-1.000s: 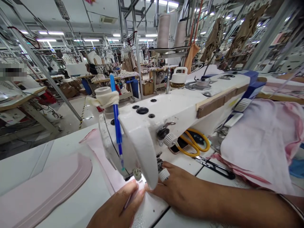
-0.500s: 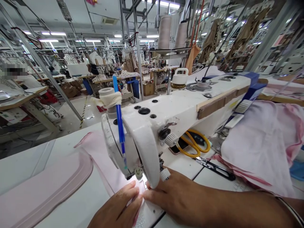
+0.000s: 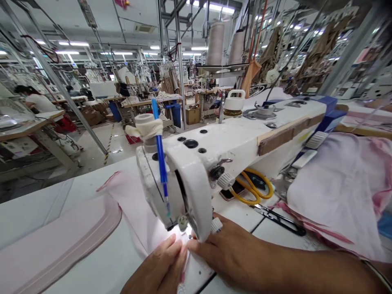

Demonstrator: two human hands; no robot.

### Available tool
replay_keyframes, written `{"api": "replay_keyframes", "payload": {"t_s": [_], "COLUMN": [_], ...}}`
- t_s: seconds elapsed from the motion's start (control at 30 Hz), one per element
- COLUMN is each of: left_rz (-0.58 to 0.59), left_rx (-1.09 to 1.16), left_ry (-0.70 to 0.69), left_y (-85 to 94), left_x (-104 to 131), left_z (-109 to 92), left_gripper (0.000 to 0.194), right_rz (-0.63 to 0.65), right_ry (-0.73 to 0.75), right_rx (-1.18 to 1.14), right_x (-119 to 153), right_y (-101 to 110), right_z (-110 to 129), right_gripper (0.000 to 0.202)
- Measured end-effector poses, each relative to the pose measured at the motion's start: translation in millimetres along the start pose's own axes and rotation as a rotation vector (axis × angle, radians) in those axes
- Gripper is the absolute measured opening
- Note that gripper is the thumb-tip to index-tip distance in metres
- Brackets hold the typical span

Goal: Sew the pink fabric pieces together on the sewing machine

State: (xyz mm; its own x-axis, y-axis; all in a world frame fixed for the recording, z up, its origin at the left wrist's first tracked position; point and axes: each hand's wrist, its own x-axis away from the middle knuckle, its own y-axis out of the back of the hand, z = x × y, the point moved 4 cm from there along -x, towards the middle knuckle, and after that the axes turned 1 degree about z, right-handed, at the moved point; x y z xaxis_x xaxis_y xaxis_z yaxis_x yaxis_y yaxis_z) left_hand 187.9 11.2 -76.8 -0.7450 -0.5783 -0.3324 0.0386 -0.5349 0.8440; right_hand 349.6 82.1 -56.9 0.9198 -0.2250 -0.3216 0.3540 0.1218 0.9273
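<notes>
Pale pink fabric [image 3: 133,200] runs under the lit needle area of a white sewing machine [image 3: 191,183]. My left hand [image 3: 157,267] lies on its near end, fingers stretched out and pressed down just in front of the presser foot. My right hand [image 3: 228,251] rests on the machine bed to the right, its thumb reaching to the fabric's edge beside my left fingertips. Its other fingers are partly hidden behind the machine head. A blue pen [image 3: 161,153] is strapped upright to the front of the head with a cloth band.
A curved pink piece [image 3: 73,241] lies on the left of the table. Yellow-handled scissors [image 3: 254,192], a phone [image 3: 231,192] and black thread snips [image 3: 281,220] lie under the machine arm. More pink fabric [image 3: 333,192] is heaped at right. A person [image 3: 38,100] sits far left.
The view has shifted slightly, so the machine appears a little further right. The fabric between my hands has moved a little under the presser foot. Both hands stay in place beside it.
</notes>
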Motion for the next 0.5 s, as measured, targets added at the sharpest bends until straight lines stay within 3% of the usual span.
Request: {"api": "replay_keyframes", "payload": {"t_s": [0.17,0.5], "left_rz": [-0.034,-0.041], "left_rx": [-0.055,-0.039], "left_ry": [0.048,0.085], "left_y": [7.3,2.0], "left_x": [-13.4,-4.1], "left_z": [-2.2,-6.2], "left_gripper": [0.04,0.039], "right_rz": [-0.03,0.024], "right_ry": [-0.011,-0.047], "right_rx": [0.01,-0.019], "right_x": [-0.7,-1.4], "right_y": [0.7,-1.0], "right_z": [0.6,2.0], "right_gripper": [0.022,0.027]}}
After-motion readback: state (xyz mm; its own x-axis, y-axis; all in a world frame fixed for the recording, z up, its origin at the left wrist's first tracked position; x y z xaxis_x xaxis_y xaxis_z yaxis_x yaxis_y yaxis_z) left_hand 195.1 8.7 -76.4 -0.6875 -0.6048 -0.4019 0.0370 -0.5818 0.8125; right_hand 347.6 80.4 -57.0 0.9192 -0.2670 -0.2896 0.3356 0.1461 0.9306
